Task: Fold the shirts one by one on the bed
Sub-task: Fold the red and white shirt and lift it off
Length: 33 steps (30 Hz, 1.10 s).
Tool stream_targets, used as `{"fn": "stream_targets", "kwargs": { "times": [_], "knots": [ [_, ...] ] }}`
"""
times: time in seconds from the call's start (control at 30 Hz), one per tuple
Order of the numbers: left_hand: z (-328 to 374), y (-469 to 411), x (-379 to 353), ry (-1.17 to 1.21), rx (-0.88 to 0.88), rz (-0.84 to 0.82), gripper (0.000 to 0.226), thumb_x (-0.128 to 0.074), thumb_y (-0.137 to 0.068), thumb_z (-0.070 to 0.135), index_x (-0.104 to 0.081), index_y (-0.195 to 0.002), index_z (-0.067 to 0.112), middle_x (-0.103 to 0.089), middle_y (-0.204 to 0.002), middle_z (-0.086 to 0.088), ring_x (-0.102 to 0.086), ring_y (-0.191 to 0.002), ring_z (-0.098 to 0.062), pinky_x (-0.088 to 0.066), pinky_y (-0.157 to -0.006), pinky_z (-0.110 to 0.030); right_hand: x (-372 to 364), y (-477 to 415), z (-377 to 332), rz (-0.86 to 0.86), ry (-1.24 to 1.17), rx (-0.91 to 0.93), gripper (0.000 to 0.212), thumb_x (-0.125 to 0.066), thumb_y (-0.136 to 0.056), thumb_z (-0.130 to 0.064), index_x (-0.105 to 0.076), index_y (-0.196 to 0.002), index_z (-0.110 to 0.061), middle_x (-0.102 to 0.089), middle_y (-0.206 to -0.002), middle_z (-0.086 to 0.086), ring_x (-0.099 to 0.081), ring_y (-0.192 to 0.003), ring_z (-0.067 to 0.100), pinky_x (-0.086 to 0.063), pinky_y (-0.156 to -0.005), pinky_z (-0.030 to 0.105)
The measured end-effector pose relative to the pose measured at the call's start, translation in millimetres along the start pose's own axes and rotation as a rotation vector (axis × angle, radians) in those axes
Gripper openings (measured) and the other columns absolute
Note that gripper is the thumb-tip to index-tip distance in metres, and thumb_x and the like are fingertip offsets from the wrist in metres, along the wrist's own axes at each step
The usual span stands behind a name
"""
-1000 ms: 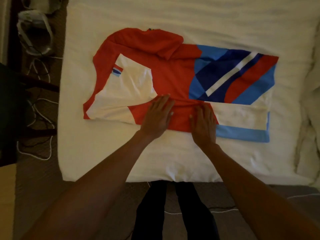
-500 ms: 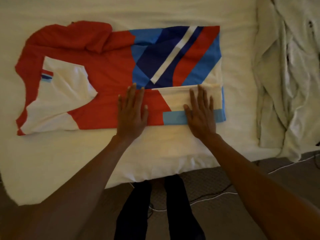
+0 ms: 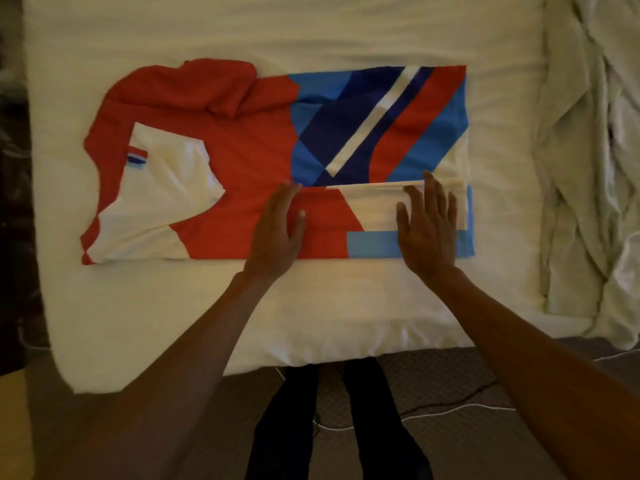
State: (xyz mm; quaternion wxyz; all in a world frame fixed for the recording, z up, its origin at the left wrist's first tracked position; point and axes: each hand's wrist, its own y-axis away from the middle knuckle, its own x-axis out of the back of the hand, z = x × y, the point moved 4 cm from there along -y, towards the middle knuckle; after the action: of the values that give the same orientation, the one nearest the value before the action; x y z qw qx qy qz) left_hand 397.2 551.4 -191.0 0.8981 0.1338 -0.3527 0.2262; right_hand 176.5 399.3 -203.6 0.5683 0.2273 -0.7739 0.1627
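The shirt (image 3: 242, 161) lies half-folded near the bed's (image 3: 138, 306) front edge, my left hand (image 3: 277, 230) and right hand (image 3: 427, 230) spread flat on its near flap; I judge it light and limp, best pinched at its hem corners.

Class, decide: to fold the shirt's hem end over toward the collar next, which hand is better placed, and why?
Probably right. The right hand lies flat on the shirt close to its hem edge; the left hand rests mid-shirt, farther from that end.
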Motion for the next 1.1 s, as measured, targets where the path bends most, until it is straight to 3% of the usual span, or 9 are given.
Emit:
{"fn": "stream_targets", "kwargs": {
  "times": [0.07, 0.13, 0.23, 0.37, 0.53, 0.63, 0.8, 0.97, 1.1],
  "knots": [
    [-13, 5, 47, -0.002, 0.017, 0.164, 0.037, -0.052, -0.103, 0.017, -0.053, -0.138, 0.007, -0.058, -0.136, -0.010, -0.052, -0.128, -0.020, -0.041, -0.108, -0.028, -1, -11, -55, 0.040, -0.062, 0.084, 0.027, -0.047, -0.100, -0.022, -0.055, -0.123, -0.010, -0.049, -0.138, 0.015, -0.049, -0.122, 0.032, -0.041, -0.099, 0.045],
    [-34, 12, 92, -0.056, 0.081, 0.283, 0.031, -0.053, -0.101, 0.015, -0.057, -0.132, 0.008, -0.062, -0.126, -0.007, -0.056, -0.117, -0.020, -0.043, -0.099, -0.022, -11, -24, -117, 0.037, -0.186, 0.174, 0.024, -0.051, -0.096, -0.018, -0.059, -0.116, -0.007, -0.057, -0.116, 0.016, -0.054, -0.101, 0.034, -0.046, -0.083, 0.048],
    [-79, 26, 150, -0.129, 0.223, 0.371, 0.031, -0.054, -0.099, 0.016, -0.056, -0.130, 0.012, -0.061, -0.123, -0.006, -0.054, -0.111, -0.024, -0.044, -0.093, -0.030, -28, -40, -221, -0.018, -0.256, 0.378, 0.027, -0.049, -0.095, -0.018, -0.062, -0.111, -0.001, -0.061, -0.101, 0.018, -0.057, -0.091, 0.038, -0.047, -0.079, 0.048],
    [-145, 38, 203, -0.222, 0.381, 0.387, 0.038, -0.063, -0.096, 0.023, -0.055, -0.130, 0.008, -0.059, -0.126, -0.015, -0.055, -0.116, -0.033, -0.046, -0.098, -0.046, -47, -64, -347, -0.250, -0.184, 0.579, 0.032, -0.055, -0.092, -0.019, -0.057, -0.123, -0.008, -0.058, -0.118, 0.014, -0.054, -0.105, 0.033, -0.046, -0.084, 0.045],
    [-210, 32, 233, -0.239, 0.509, 0.171, 0.052, -0.073, -0.088, 0.019, -0.054, -0.135, 0.009, -0.059, -0.125, -0.015, -0.056, -0.113, -0.036, -0.049, -0.095, -0.050, -75, -101, -448, -0.333, 0.194, 0.816, 0.053, -0.048, -0.095, -0.006, -0.036, -0.146, -0.012, -0.038, -0.150, 0.013, -0.036, -0.135, 0.033, -0.035, -0.106, 0.046],
    [-226, 29, 242, -0.140, 0.505, 0.152, 0.041, -0.074, -0.087, 0.021, -0.062, -0.125, 0.012, -0.066, -0.113, -0.012, -0.062, -0.104, -0.032, -0.051, -0.091, -0.046, -98, -113, -474, -0.405, 0.386, 0.923, 0.049, -0.044, -0.099, -0.009, -0.037, -0.147, -0.013, -0.034, -0.155, 0.011, -0.027, -0.144, 0.034, -0.027, -0.114, 0.049],
    [-243, 32, 242, -0.067, 0.556, 0.169, 0.027, -0.078, -0.084, 0.026, -0.065, -0.104, 0.014, -0.072, -0.098, -0.010, -0.066, -0.092, -0.031, -0.054, -0.083, -0.044, -117, -123, -474, -0.395, 0.517, 0.893, 0.054, -0.065, -0.092, -0.026, -0.045, -0.141, -0.013, -0.047, -0.147, 0.012, -0.038, -0.138, 0.034, -0.021, -0.116, 0.049],
    [-246, 31, 242, -0.147, 0.529, 0.156, 0.024, -0.075, -0.086, 0.027, -0.067, -0.101, 0.010, -0.071, -0.097, -0.012, -0.063, -0.092, -0.032, -0.052, -0.080, -0.042, -77, -131, -457, -0.228, 0.588, 0.995, 0.015, -0.068, -0.087, -0.019, -0.070, -0.102, -0.017, -0.066, -0.103, 0.005, -0.053, -0.107, 0.031, -0.035, -0.099, 0.047],
    [-231, 40, 245, -0.350, 0.418, 0.173, 0.018, -0.069, -0.090, 0.020, -0.067, -0.104, 0.010, -0.069, -0.097, -0.013, -0.058, -0.095, -0.035, -0.048, -0.079, -0.045, -31, -136, -425, -0.135, 0.538, 1.050, 0.016, -0.075, -0.080, -0.025, -0.073, -0.089, -0.013, -0.060, -0.106, 0.012, -0.051, -0.101, 0.034, -0.038, -0.089, 0.048]
  ]
}}
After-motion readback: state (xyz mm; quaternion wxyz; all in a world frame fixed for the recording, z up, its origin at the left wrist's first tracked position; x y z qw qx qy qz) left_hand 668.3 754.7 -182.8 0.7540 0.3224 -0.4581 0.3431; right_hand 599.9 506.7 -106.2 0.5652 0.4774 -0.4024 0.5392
